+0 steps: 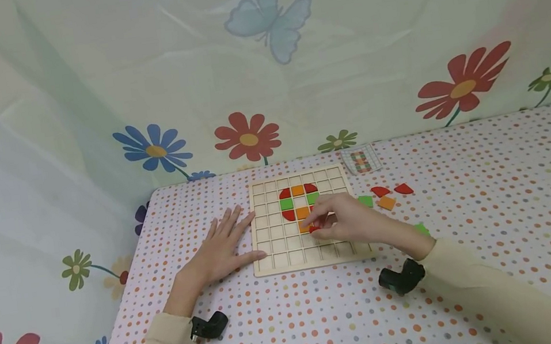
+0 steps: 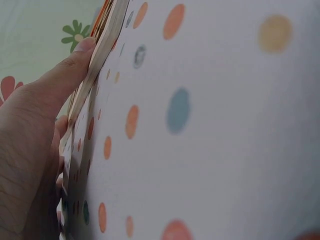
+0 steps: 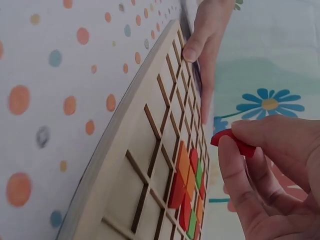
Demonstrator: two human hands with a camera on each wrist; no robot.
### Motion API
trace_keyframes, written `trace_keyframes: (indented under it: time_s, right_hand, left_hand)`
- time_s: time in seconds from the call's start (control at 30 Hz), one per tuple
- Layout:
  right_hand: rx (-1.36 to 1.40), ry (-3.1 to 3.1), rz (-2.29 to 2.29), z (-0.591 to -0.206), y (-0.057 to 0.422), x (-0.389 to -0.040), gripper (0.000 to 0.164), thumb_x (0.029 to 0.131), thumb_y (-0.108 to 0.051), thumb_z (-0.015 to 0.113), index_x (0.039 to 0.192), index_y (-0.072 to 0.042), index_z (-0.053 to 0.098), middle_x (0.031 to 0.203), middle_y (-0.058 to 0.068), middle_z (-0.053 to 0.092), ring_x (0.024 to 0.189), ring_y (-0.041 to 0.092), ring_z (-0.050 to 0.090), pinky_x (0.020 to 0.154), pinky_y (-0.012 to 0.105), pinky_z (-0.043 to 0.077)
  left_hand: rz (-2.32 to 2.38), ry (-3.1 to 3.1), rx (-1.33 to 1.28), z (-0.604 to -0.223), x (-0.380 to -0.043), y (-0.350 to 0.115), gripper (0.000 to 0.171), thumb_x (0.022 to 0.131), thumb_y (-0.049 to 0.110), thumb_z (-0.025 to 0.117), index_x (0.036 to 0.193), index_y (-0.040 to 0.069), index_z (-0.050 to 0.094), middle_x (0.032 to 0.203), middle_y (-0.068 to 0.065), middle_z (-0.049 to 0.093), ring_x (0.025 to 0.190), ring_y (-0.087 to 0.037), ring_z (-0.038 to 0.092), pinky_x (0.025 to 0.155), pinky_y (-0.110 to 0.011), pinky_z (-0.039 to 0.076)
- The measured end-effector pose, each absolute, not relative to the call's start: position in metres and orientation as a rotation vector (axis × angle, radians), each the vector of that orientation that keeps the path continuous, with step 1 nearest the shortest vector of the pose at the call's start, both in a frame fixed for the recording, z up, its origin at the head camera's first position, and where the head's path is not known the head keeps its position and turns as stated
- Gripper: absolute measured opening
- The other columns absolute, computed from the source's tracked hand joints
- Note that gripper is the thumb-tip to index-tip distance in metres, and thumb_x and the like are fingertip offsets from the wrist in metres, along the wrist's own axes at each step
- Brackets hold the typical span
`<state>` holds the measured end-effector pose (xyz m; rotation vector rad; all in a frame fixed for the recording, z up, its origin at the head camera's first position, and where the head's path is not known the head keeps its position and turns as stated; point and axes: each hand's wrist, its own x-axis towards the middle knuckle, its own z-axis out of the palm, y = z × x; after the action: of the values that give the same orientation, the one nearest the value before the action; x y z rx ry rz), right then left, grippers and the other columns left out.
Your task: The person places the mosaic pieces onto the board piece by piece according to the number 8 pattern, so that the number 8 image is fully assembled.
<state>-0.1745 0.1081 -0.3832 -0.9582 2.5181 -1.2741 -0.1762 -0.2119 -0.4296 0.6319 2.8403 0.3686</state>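
A white tablecloth with coloured dots covers the table, and on it, towards the far edge, lies a square pale wooden board with a raised grid. The left hand lies spread at the board's left edge, fingers straight and well apart, gripping nothing; its thumb rests on the rim, probably to keep the board from sliding. The right hand is over the board, thumb and forefinger closed in a pinch.

A small printed card with a coloured pattern lies off the board's far right corner — presumably there to be glanced at. Flat red, orange and green pieces fill cells around the board's middle. Loose beyond its right edge are a flat green square, a flat orange square and two red quarter-circles, seemingly within easy reach of the right hand.

The thin red piece sits between the right thumb and forefinger, raised clear of the board — its full outline hidden by the fingers.
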Motion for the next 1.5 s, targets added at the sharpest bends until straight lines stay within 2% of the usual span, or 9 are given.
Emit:
trace_keyframes:
  time_s: [0.17,0.33,0.57,0.8,0.97,1.1,1.5]
  right_hand:
    - [-0.927,2.544,-1.295,-0.383,0.094,-0.186,0.014,0.087,-0.002,0.084,0.101,-0.004,0.083,0.090,-0.003,0.072,0.084,0.015,0.061,0.076,0.024,0.057]
    - [-0.885,2.570,-1.326,-0.389,0.082,-0.196,0.015,0.088,-0.005,0.084,0.103,-0.003,0.084,0.091,-0.001,0.075,0.083,0.016,0.061,0.070,0.027,0.048]
    - [-0.796,2.601,-1.343,-0.399,0.070,-0.197,0.015,0.091,-0.001,0.080,0.106,0.000,0.083,0.092,0.004,0.075,0.084,0.016,0.067,0.073,0.024,0.055]
    - [-0.877,2.637,-1.321,-0.404,0.061,-0.192,0.013,0.090,0.004,0.078,0.102,0.001,0.082,0.098,0.007,0.077,0.086,0.015,0.065,0.073,0.023,0.053]
    - [-0.914,2.671,-1.256,-0.403,0.059,-0.192,0.012,0.090,0.005,0.078,0.100,0.002,0.083,0.090,0.005,0.073,0.082,0.013,0.062,0.070,0.022,0.051]
    - [-0.926,2.709,-1.150,-0.401,0.058,-0.192,0.011,0.090,0.008,0.077,0.097,0.002,0.083,0.085,0.003,0.069,0.084,0.016,0.065,0.071,0.021,0.053]
    - [-0.983,2.782,-0.947,-0.403,0.055,-0.188,0.011,0.091,0.008,0.075,0.098,0.003,0.083,0.090,0.005,0.067,0.092,0.023,0.066,0.082,0.030,0.061]
  left_hand:
    - [0.358,2.840,0.630,-0.428,-0.177,-0.211,0.096,0.095,0.071,0.058,0.169,0.023,0.022,0.176,-0.011,0.008,0.162,-0.032,0.001,0.130,-0.056,0.001]
    - [0.362,2.835,0.629,-0.428,-0.177,-0.211,0.095,0.095,0.071,0.058,0.169,0.023,0.022,0.176,-0.011,0.007,0.162,-0.032,0.000,0.130,-0.056,0.001]
    - [0.364,2.828,0.629,-0.426,-0.177,-0.209,0.095,0.095,0.072,0.057,0.169,0.025,0.020,0.176,-0.010,0.006,0.162,-0.031,-0.001,0.130,-0.055,0.000]
    - [0.364,2.835,0.618,-0.427,-0.176,-0.211,0.095,0.095,0.072,0.057,0.169,0.025,0.020,0.176,-0.010,0.006,0.162,-0.031,0.000,0.130,-0.055,0.001]
    - [0.370,2.841,0.618,-0.428,-0.177,-0.211,0.096,0.095,0.073,0.057,0.169,0.025,0.021,0.176,-0.010,0.007,0.162,-0.031,0.000,0.130,-0.055,0.001]
    - [0.362,2.846,0.618,-0.428,-0.177,-0.211,0.096,0.095,0.073,0.057,0.169,0.024,0.022,0.176,-0.010,0.008,0.162,-0.031,0.000,0.130,-0.055,0.001]
    - [0.370,2.836,0.624,-0.428,-0.176,-0.212,0.095,0.095,0.072,0.057,0.169,0.024,0.022,0.176,-0.010,0.007,0.162,-0.031,0.001,0.130,-0.055,0.002]
